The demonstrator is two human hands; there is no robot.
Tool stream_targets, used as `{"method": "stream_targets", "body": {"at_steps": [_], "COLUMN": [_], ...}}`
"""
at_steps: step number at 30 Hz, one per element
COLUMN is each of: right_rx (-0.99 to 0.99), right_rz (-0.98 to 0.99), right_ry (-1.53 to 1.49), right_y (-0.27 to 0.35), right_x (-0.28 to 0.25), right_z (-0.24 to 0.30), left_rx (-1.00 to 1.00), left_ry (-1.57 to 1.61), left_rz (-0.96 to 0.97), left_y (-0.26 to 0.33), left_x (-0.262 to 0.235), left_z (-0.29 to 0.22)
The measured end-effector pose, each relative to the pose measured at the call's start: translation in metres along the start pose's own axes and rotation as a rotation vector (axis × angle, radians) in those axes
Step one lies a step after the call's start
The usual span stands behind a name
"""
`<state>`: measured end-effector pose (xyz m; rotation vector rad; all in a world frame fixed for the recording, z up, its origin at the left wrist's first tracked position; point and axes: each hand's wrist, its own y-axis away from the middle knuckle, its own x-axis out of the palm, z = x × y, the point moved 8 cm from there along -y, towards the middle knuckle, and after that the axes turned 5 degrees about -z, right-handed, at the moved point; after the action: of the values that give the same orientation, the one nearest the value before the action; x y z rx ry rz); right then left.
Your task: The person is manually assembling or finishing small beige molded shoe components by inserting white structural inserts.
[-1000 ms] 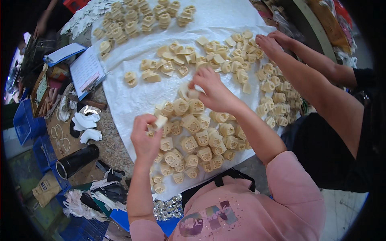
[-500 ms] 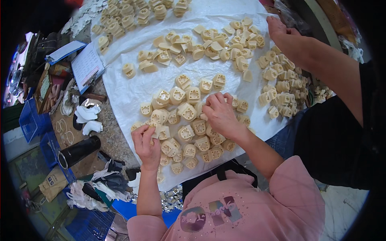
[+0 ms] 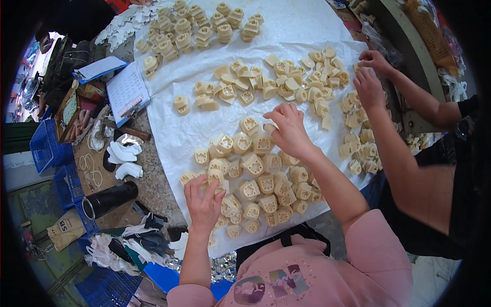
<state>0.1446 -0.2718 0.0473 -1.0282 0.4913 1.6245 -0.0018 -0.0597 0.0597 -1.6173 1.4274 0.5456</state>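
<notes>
A white sheet (image 3: 174, 128) covers the table, strewn with several cream plastic moulded pieces. A dense group of them (image 3: 255, 179) lies right in front of me. My left hand (image 3: 203, 200) rests palm down on the pieces at the group's near left edge, fingers spread. My right hand (image 3: 287, 128) is at the group's far side with its fingers pinched on one cream piece (image 3: 269, 126). More pieces lie scattered in the middle (image 3: 271, 84) and stacked at the far edge (image 3: 204, 28).
Another person's two hands (image 3: 369, 77) work among pieces at the right. Left of the sheet lie a clipboard with paper (image 3: 127, 92), white scraps (image 3: 123, 153), a black tube (image 3: 108, 199) and blue crates (image 3: 46, 148).
My right hand moved from the near pieces up toward the far side of the group and now pinches one. My left hand stayed on the near left pieces.
</notes>
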Motion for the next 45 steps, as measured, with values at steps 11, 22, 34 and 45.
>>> {"method": "stream_targets", "body": {"at_steps": [11, 22, 34, 45], "right_rx": [-0.019, 0.168, -0.109, 0.154], "right_rz": [0.000, 0.067, 0.047, -0.110], "right_ry": [0.435, -0.086, 0.289, -0.540], "right_y": [-0.082, -0.063, 0.034, 0.026], "right_x": [0.086, 0.022, -0.014, -0.045], "right_z": [-0.014, -0.046, -0.014, -0.011], "left_rx": [0.059, 0.055, -0.390, -0.200], "left_ry": [0.030, -0.080, 0.813, 0.833], "left_rz": [-0.151, 0.045, 0.077, 0.442], "left_y": [-0.149, -0.174, -0.145, -0.130], "left_x": [0.032, 0.105, 0.086, 0.087], "left_z": [0.036, 0.103, 0.021, -0.062]}}
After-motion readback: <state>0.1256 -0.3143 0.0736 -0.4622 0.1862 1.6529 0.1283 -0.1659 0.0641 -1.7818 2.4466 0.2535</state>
